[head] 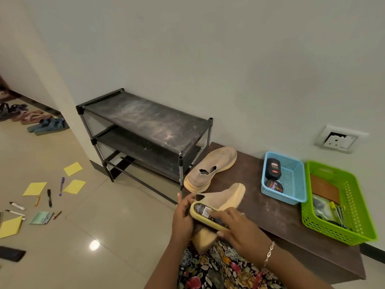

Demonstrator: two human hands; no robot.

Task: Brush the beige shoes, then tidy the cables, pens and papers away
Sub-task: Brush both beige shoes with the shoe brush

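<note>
My left hand [183, 220] grips a beige shoe [224, 200] tilted on its side over my lap, its heel end down. My right hand [239, 228] holds a yellow shoe brush [205, 213] flat against that shoe's side. The second beige shoe [210, 170] lies on the brown bench [281, 217] beside the rack. Yellow papers [34, 188], a teal paper [40, 217] and several pens [49, 198] are scattered on the floor at the left. No cables can be made out clearly.
A dusty black shoe rack [145, 124] stands against the wall. A blue basket [295, 180] with polish containers and a green basket [352, 201] with small items sit on the bench. Sandals [48, 126] line the far left floor. A dark object [11, 253] lies at the left edge.
</note>
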